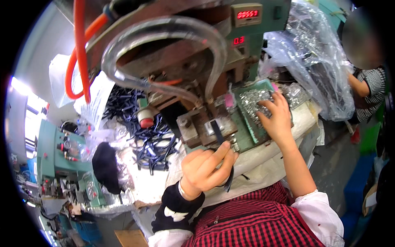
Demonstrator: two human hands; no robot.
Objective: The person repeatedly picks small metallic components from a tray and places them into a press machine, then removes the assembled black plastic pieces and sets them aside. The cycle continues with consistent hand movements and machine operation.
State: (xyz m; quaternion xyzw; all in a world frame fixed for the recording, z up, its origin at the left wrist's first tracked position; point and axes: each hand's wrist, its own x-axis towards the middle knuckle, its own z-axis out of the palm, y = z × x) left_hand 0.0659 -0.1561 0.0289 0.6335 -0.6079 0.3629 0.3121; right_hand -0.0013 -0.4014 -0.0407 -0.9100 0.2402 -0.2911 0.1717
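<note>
Black strap [217, 131] is being pinched in the left hand [209, 168], its end on a metal fixture [189, 133]; the right hand [277, 119], fingers parted, is reaching over silvery parts [251, 103] in a green tray [250, 131]. Dark straps [153, 153] are lying further left.

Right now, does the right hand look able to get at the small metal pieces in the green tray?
Yes, most likely: the right hand is at the green tray with its fingers spread by the small metal pieces, and I see no cover over them.
</note>
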